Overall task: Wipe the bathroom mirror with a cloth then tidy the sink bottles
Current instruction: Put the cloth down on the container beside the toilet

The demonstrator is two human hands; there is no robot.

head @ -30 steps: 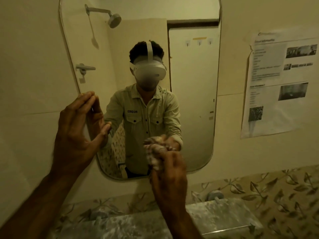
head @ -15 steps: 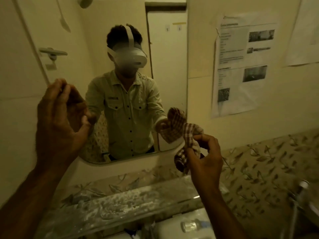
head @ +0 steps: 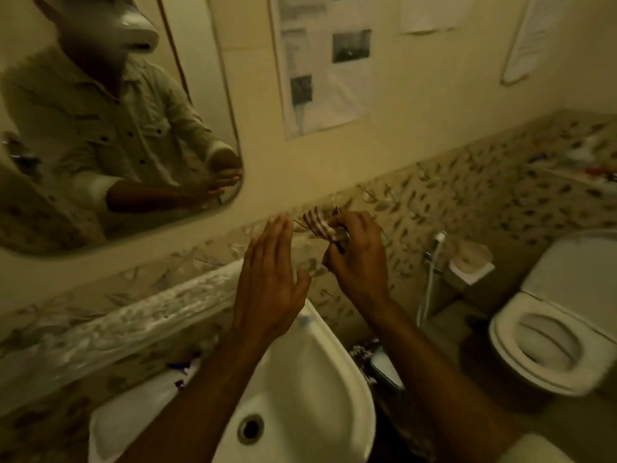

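Observation:
My right hand (head: 359, 259) grips a bunched checked cloth (head: 319, 222) against the leaf-patterned wall tiles, right of the mirror (head: 207, 95) and above the white sink (head: 300, 389). My left hand (head: 270, 279) is open with flat, straight fingers just left of the cloth, over the sink's back edge. A small clear bottle with a blue cap (head: 304, 319) lies at the sink's rear, mostly hidden by my left hand. The mirror at the upper left reflects a person in a light shirt with both arms out.
A glass shelf (head: 110, 325) runs under the mirror. Papers (head: 320, 61) hang on the wall. A toilet (head: 551, 342), a hand sprayer (head: 439, 240) and a paper holder (head: 470, 262) stand at the right. Dark items lie on the floor beside the sink.
My view has swung down and right, off the mirror toward the sink and toilet. Both hands came down from the mirror; the left moved in close beside the cloth.

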